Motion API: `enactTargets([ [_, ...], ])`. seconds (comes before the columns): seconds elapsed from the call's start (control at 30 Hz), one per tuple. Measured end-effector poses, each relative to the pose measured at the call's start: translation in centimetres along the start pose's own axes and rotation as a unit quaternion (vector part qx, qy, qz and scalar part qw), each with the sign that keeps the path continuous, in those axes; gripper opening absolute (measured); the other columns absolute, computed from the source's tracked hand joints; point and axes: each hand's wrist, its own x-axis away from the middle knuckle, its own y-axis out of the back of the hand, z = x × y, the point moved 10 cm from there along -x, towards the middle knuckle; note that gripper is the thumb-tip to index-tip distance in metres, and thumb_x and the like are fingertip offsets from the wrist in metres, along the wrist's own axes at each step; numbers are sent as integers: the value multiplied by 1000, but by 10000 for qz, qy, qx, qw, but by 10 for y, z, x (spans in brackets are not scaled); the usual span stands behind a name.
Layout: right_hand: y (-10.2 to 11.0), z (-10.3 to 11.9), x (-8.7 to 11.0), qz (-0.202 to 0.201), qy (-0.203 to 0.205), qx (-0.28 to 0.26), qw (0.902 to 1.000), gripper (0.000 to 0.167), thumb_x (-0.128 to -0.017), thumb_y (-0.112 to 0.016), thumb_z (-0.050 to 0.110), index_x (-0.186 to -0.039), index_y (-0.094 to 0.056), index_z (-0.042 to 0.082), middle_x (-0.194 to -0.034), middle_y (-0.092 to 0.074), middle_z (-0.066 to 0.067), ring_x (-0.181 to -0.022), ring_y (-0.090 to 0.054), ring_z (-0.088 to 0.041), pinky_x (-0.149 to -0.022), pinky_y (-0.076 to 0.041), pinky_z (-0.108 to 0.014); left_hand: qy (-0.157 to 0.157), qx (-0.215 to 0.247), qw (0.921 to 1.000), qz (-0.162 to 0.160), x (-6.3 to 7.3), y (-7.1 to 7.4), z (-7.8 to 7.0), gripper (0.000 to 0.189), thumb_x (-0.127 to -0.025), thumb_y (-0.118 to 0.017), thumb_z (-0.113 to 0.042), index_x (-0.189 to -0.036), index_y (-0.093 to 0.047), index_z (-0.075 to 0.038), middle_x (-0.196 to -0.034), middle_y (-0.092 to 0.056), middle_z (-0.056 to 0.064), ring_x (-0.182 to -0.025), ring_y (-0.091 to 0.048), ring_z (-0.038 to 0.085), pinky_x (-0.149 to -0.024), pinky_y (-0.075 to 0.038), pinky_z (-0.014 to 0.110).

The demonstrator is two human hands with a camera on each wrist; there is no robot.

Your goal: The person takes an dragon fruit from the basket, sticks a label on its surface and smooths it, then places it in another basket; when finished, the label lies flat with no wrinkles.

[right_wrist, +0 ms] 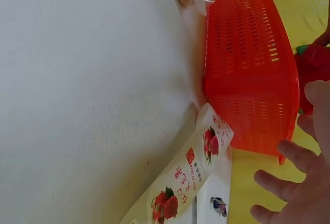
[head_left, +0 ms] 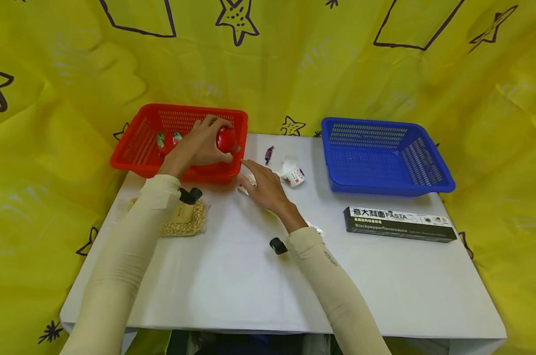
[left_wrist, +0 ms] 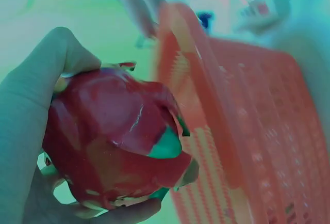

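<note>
Gripping one red dragon fruit in the left hand, with fingers curling round its sides, over the three-o'clock end of the red basket, at eleven o'clock on the bench. Spreading the fingers of the right hand beside that basket's rim and holding nothing; not showing whether touching the rim.

Judging the fruit, by look alone, as moderately heavy, firm, smooth-skinned and somewhat slippery, with thin scale tips probably bending or tearing under a pinch. Recommending holding round the widest part, clear of the tips.

Counting, from bench centre: one red basket; one blue basket towards two o'clock; one pasta box at three; one bag of pale grains at nine; one purple wrapped sweet and one white printed packet around twelve; one printed strip at the red basket's four-o'clock corner. Seeing red-and-green items inside the red basket, partly hiding behind the left arm; not permitting a sure count.
</note>
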Motion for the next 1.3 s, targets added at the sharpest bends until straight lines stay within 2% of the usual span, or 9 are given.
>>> enactTargets([
  [0.17,10,-8,8,-189,122,-34,9997,56,-112,-48,41,-164,-41,24,-171,-38,-2,-156,-36,-30,-127,-26,-54,-718,-107,9946,-736,26,2,-43,80,-81,-83,-34,-152,-48,-18,-160,-37,14,-137,-41,45,-96,-58,63],
  [0.3,21,-22,17,-336,113,-66,9994,57,-112,-49,42,-163,-43,19,-168,-42,-3,-155,-38,-30,-127,-28,-55,-1180,-161,9868,-1094,53,-6,-73,78,-81,-84,-33,-150,-50,-21,-160,-38,13,-138,-41,42,-90,-61,62],
  [0.5,35,-50,42,-415,40,-187,9990,50,-111,-55,33,-159,-50,17,-165,-47,-6,-152,-42,-32,-125,-32,-57,-1663,-14,9758,-1420,95,-33,-101,78,-79,-84,-32,-149,-52,-21,-160,-39,11,-137,-42,37,-85,-63,58],
  [0.63,47,-70,67,-601,1,-101,9981,40,-109,-61,22,-148,-63,13,-148,-62,-9,-133,-61,-30,-110,-51,-52,-1847,178,9707,-1528,113,-59,-108,76,-78,-84,-32,-147,-55,-20,-159,-42,11,-138,-43,37,-88,-63,55],
  [0.77,51,-87,90,-398,-159,185,9989,32,-107,-62,19,-137,-71,10,-125,-72,-8,-103,-71,-23,-87,-59,-46,-1884,137,9739,-1262,118,-92,-109,72,-79,-82,-32,-146,-57,-22,-157,-43,8,-140,-42,34,-86,-64,49],
  [0.87,47,-99,104,44,-331,486,9983,31,-106,-62,19,-133,-74,10,-117,-72,-6,-92,-69,-19,-82,-57,-43,-1863,-32,9771,-1028,117,-112,-107,70,-80,-81,-30,-146,-58,-23,-155,-44,6,-140,-41,32,-82,-65,46],
  [1.07,40,-112,123,503,-250,1378,9889,36,-102,-69,21,-136,-72,11,-121,-67,-7,-102,-62,-23,-77,-55,-43,-1877,-563,9776,-768,108,-138,-105,69,-80,-81,-28,-145,-60,-24,-156,-46,8,-142,-41,38,-82,-65,48],
  [1.2,41,-111,131,430,-88,1797,9827,35,-101,-73,21,-135,-74,13,-127,-66,-8,-112,-62,-27,-76,-58,-45,-2111,-1060,9695,-660,103,-152,-109,69,-81,-81,-29,-145,-59,-22,-154,-47,9,-142,-41,37,-89,-64,46],
  [1.3,42,-106,135,258,170,2053,9782,31,-100,-75,20,-129,-77,13,-125,-67,-7,-113,-62,-27,-77,-59,-44,-2287,-1174,9636,-741,102,-155,-112,67,-82,-81,-29,-144,-59,-20,-153,-48,10,-142,-42,36,-92,-63,45],
])
